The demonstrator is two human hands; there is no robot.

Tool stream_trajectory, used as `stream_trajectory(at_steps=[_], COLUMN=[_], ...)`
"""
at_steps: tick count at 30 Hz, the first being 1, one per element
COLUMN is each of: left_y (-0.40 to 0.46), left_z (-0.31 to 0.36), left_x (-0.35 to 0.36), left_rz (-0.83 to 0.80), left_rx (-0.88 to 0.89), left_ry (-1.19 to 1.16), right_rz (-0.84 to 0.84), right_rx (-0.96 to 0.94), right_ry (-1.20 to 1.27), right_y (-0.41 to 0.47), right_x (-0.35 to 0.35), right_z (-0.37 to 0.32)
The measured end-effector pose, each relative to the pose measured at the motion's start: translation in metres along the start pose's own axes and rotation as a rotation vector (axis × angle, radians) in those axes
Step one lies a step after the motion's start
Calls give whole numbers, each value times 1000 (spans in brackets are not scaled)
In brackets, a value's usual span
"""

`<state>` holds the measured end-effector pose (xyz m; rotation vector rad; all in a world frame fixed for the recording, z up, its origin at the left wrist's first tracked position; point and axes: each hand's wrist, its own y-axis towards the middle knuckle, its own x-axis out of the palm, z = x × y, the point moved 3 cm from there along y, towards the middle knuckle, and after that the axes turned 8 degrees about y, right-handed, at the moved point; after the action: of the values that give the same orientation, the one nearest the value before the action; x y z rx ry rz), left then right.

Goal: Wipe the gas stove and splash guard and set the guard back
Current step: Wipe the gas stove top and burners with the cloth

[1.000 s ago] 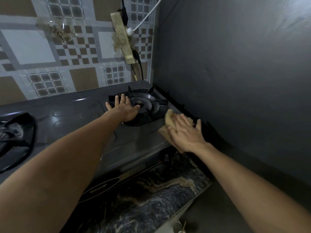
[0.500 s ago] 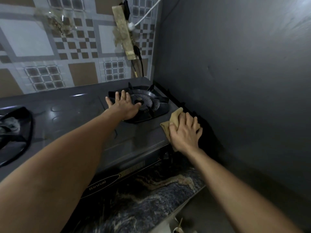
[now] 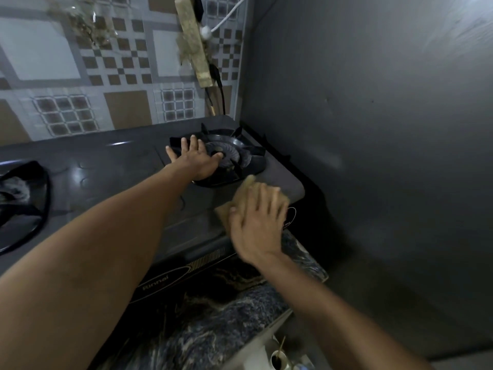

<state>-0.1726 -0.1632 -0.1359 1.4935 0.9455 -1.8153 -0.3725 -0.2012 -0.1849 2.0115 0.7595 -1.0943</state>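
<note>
1. Right hand (image 3: 257,222), centre of frame: fingers flat and blurred, pressing a tan cloth (image 3: 240,201) onto the gas stove (image 3: 112,166) near its right front corner.
2. Left hand (image 3: 196,161), just above: palm down, fingers spread, resting on the edge of the right burner grate (image 3: 234,158), holding nothing.
3. Dark grey panel (image 3: 373,129), right half of frame: upright beside the stove; possibly the splash guard, cannot tell.
4. Marbled countertop (image 3: 213,329), lower centre.
5. Patterned wall tiles (image 3: 80,76), upper left.
</note>
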Motion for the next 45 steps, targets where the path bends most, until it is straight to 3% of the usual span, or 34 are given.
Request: stream_trajectory(at_steps=[2, 5, 12, 15, 18, 26, 32, 45], left_y=[-1, -6, -37, -53, -66, -98, -100, -102], left_z=[0, -4, -60, -102, -139, -210, -236, -250], left_x=[-1, -9, -41, -44, -40, -25, -22, -15], left_rz=[-14, -51, 100, 125, 144, 132, 162, 197], left_rx=[14, 34, 36, -68, -162, -345, -385, -421], left_ry=[-6, 14, 20, 34, 40, 78, 86, -59], right_rz=[-16, -45, -165, -155, -241, -467, -563, -576], right_rx=[-198, -294, 8, -200, -365, -368, -382, -366], right_ry=[-24, -69, -208, -196, -18, -42, -69, -57], right_y=[-10, 2, 42, 18, -4, 7, 28, 128], right_x=[6, -3, -14, -9, 5, 22, 30, 86], right_z=[-19, -15, 4, -29, -72, -111, -131, -188])
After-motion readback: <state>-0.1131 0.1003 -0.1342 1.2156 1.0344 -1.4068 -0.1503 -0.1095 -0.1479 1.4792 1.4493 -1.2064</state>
